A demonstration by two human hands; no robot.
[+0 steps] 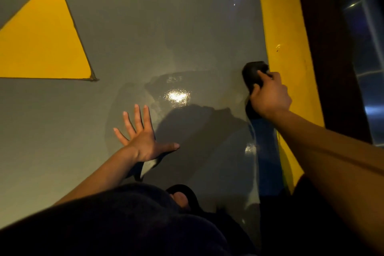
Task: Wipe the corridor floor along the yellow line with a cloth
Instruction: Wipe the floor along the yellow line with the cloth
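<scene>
A dark cloth (252,74) lies bunched on the grey floor (145,37), right against the inner edge of the broad yellow line (284,43) that runs up the right side. My right hand (270,95) grips the cloth from behind, fingers curled over it. Flat on the floor to the left rests my left hand (141,133), fingers spread and straight, holding nothing. Between the two hands the floor shines wet (176,95).
A yellow painted triangle (43,41) marks the floor at the left. Beyond the yellow line a dark wall or door frame (332,58) rises at the right. My knee (124,224) and a sandalled foot (182,197) fill the bottom of the view.
</scene>
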